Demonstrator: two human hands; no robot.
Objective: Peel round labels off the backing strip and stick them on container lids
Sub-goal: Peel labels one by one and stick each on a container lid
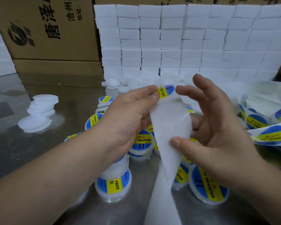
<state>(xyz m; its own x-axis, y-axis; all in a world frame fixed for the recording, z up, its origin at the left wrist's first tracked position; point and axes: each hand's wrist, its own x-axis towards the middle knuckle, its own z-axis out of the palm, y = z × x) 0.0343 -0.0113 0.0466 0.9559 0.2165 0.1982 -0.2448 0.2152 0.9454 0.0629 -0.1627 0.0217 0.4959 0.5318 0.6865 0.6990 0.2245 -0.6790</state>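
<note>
A white backing strip (169,127) rises from the bottom edge to the middle of the head view. At its top end sits a round blue and yellow label (165,92). My left hand (128,117) pinches the left edge of that label between thumb and fingertips. My right hand (214,127) holds the strip lower down, with the thumb pressed on its front and the fingers curled behind it. Under both hands lie several labelled container lids (142,142) on the steel table (31,151). A pile of bare white lids (39,112) sits to the left.
A wall of stacked white blocks (185,41) stands behind the work spot, with loose white lids (120,85) at its foot. Brown cardboard boxes (52,28) fill the back left. At the right a clear bag (266,101) and a length of strip with labels (271,135) lie on the table.
</note>
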